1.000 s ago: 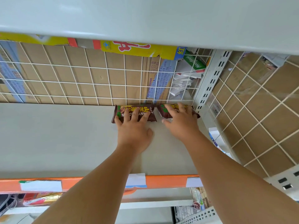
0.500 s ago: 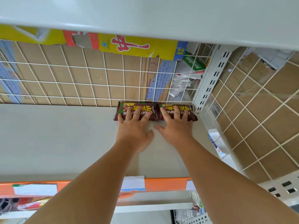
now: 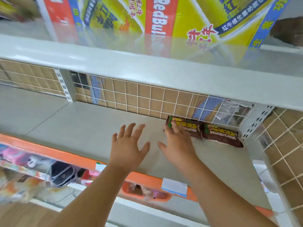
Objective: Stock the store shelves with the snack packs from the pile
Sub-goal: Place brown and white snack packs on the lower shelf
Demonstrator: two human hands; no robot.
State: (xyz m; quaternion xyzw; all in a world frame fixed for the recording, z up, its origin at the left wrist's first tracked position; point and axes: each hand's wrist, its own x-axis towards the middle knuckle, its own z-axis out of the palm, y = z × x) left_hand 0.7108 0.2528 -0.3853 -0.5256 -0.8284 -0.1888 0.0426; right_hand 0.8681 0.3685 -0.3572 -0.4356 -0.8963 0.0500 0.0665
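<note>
Two brown foil snack packs (image 3: 203, 131) lie end to end on the grey metal shelf (image 3: 82, 125) (back right corner); left hand (image 3: 129, 145) spread, empty; right hand (image 3: 177, 143) open, fingertips on one pack.

Two brown snack packs (image 3: 204, 131) lie flat, end to end, at the shelf's (image 3: 82, 122) back right corner.

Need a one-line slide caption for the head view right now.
Two brown snack packs lie side by side at the shelf's back right corner; both hands open.
</note>
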